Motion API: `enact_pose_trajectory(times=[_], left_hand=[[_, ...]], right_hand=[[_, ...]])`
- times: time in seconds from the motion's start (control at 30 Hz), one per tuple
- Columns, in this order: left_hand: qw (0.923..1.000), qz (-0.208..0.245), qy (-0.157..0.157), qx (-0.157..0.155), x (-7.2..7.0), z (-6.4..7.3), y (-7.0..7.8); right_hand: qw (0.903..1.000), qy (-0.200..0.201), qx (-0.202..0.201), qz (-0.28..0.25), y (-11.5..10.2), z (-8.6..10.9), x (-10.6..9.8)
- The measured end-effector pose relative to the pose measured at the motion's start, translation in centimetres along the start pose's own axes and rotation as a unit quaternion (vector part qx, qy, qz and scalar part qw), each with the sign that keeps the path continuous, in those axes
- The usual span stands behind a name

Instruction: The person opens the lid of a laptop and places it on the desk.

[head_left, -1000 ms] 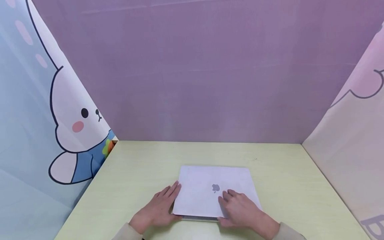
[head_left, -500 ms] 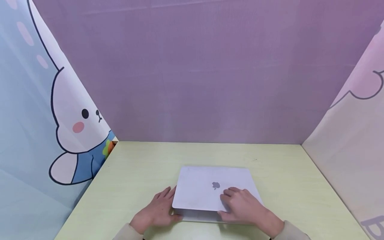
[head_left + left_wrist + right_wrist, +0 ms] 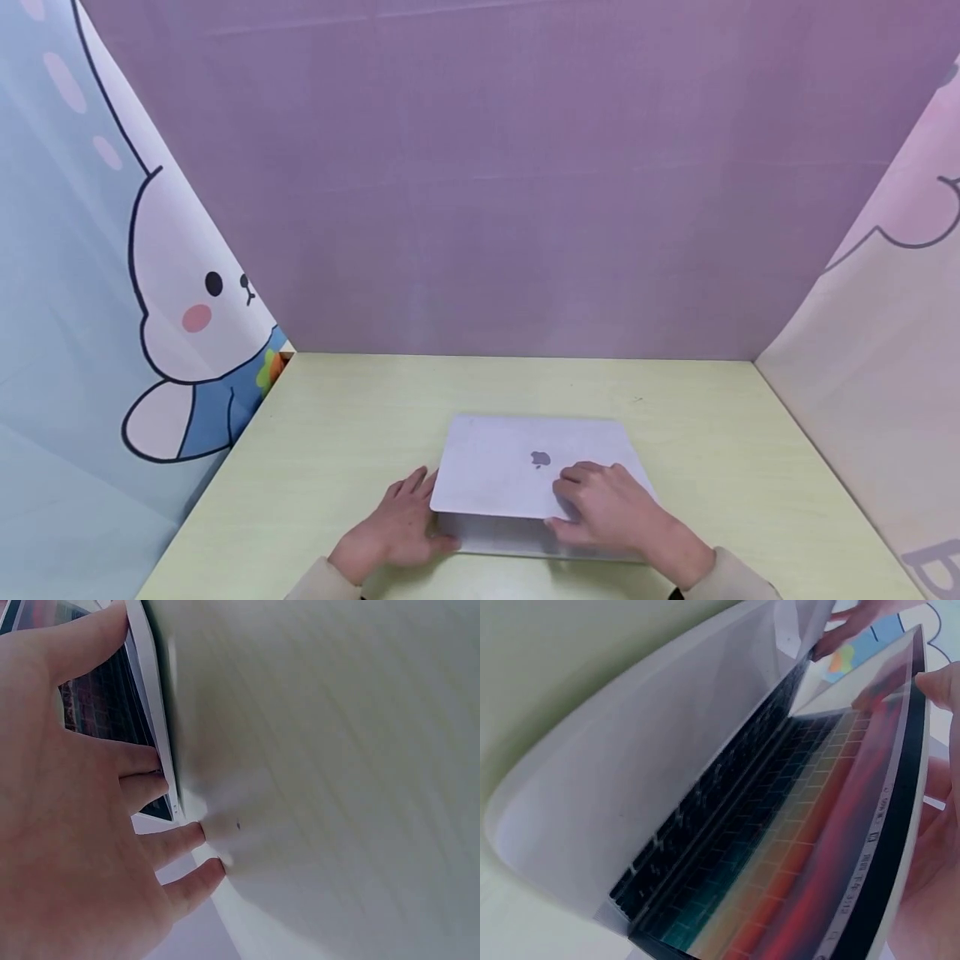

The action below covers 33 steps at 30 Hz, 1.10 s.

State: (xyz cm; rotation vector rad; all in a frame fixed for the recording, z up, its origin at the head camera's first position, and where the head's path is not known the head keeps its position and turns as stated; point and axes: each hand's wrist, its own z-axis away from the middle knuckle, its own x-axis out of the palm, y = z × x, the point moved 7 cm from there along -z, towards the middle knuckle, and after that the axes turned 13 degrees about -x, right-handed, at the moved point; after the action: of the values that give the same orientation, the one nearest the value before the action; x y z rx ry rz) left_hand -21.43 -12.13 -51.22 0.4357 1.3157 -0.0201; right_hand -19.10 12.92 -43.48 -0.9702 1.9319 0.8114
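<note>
A silver laptop [image 3: 487, 467] lies on the table, its lid tilted partly up from the base [image 3: 502, 537]. My right hand [image 3: 611, 508] pinches the lid's front edge, thumb beneath and fingers over the top. Between lid and base, the right wrist view shows a lit, colourful screen [image 3: 802, 862] and black keys [image 3: 705, 795]. My left hand [image 3: 397, 525] lies along the laptop's left side with its fingers extended and its thumb at the front corner. In the left wrist view, the left fingers [image 3: 191, 885] reach past the base's edge [image 3: 155, 705] and touch the table.
The pale wooden table [image 3: 360, 408] extends around the laptop. A purple wall panel [image 3: 510, 183] stands behind it. A cloth printed with a cartoon rabbit [image 3: 202, 333] hangs at the left, and a pink and cream cloth [image 3: 892, 358] at the right.
The lid's front edge has risen from nearly flat on the base, lifted by the right hand, and the gap has widened. The left hand has stayed almost in place.
</note>
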Motion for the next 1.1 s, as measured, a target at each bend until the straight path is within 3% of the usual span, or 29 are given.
enact_pose_trajectory(times=[0.43, 0.7, 1.1], left_hand=[[0.9996, -0.014, -0.024, -0.01, 0.3, -0.1, -0.2], [0.9997, -0.021, -0.012, -0.005, 0.4, 0.0, 0.0], [0.9992, -0.035, -0.018, -0.009, 0.6, -0.2, 0.0]], right_hand=[[0.9935, 0.096, 0.006, 0.061, -0.1, -0.3, -2.2], [0.9876, 0.129, 0.008, 0.089, -0.3, -0.1, -2.4], [0.9779, 0.163, 0.04, 0.124, -0.1, -0.3, -3.3]])
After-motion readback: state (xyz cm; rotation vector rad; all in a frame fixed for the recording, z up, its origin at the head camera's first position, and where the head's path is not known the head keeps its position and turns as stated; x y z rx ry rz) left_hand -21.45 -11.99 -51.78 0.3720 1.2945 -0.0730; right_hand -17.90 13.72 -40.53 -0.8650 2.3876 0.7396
